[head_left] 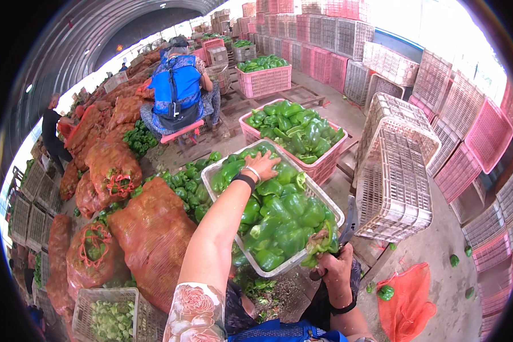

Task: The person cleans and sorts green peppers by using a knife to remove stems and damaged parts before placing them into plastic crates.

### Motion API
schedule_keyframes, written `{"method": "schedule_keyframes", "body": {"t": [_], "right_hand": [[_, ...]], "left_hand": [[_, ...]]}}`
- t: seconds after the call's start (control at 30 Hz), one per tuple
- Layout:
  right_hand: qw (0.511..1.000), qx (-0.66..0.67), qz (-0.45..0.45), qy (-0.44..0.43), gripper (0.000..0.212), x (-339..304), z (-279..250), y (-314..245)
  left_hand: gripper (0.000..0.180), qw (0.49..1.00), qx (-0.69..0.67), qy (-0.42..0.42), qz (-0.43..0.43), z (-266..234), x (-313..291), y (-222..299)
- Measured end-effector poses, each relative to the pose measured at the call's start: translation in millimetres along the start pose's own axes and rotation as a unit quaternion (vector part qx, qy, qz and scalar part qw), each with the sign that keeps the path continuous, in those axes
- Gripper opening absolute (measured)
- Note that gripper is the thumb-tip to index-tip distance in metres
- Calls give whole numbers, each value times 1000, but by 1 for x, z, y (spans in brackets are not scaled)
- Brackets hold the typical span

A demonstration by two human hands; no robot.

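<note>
A white plastic crate (319, 196) full of green bell peppers (288, 214) is in front of me. My left hand (262, 165) reaches across it with fingers spread on the peppers near its far side. At the crate's near right corner, my right hand (335, 272) is closed round a knife (349, 219), its blade pointing up and away. Against that hand's fingers is a green pepper with a brownish, damaged-looking patch (323, 238); whether the fingers grip it too I cannot tell.
Red mesh sacks (154, 228) and loose peppers lie to the left. A small crate of pale green scraps (113, 316) is at lower left. Beyond stands a pink crate of peppers (325, 165). Empty crates (396, 171) and a red net bag (407, 302) are right. A person (179, 91) sits ahead.
</note>
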State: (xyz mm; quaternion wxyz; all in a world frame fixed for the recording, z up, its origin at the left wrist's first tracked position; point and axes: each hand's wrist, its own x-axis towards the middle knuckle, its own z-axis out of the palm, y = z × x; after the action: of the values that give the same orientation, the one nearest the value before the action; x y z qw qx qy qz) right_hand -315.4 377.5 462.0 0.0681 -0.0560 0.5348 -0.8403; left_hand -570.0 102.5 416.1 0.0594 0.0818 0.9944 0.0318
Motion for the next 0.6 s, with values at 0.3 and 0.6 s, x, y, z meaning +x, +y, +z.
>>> {"method": "schedule_keyframes", "body": {"t": [0.3,0.6], "right_hand": [[997,-15,8,-78,21,9,-1,9],[985,13,83,-148,17,7,21,20]], "left_hand": [[40,788,-595,-77,137,-54,-128,80],[26,715,-688,-9,127,-31,-238,102]]}}
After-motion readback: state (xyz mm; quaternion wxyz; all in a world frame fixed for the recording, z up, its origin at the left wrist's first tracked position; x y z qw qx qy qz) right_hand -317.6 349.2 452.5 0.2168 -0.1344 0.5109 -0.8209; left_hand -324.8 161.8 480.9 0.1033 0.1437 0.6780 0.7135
